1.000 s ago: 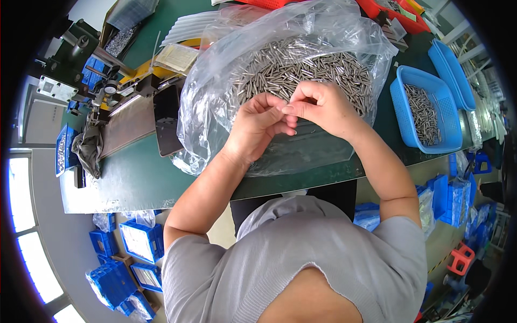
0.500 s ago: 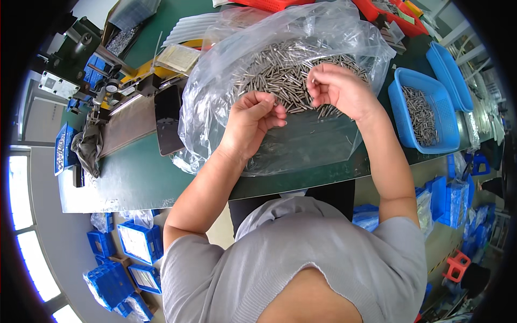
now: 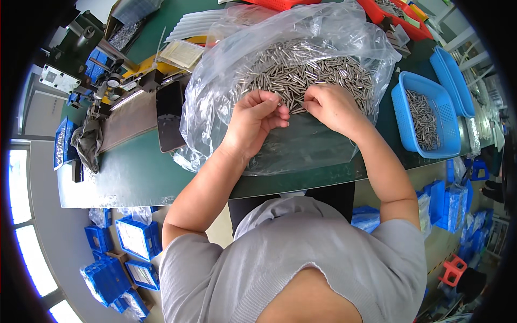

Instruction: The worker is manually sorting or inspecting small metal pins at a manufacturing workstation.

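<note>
A heap of small grey metal pins point(image 3: 283, 64) lies spread on a clear plastic bag point(image 3: 207, 107) on the green table. My left hand point(image 3: 250, 121) is over the near left edge of the heap. Its thumb and forefinger are pinched together on what looks like one metal pin, of which only a tip shows; the other fingers are curled. My right hand point(image 3: 336, 110) reaches down to the heap's near edge, fingertips drawn together among the pins. Whatever those fingers hold is hidden behind them.
At the right stands a blue basket point(image 3: 408, 116) partly filled with similar pins, with another blue basket point(image 3: 451, 81) beyond it. A dark flat phone-like slab point(image 3: 170, 116) lies left of the bag, near a metal fixture point(image 3: 110, 81). Red trays point(image 3: 401, 19) sit at the back.
My right hand has turned palm down and lowered from above the heap to its near edge, fingertips moving slightly left. My left hand keeps its pinch in nearly the same place.
</note>
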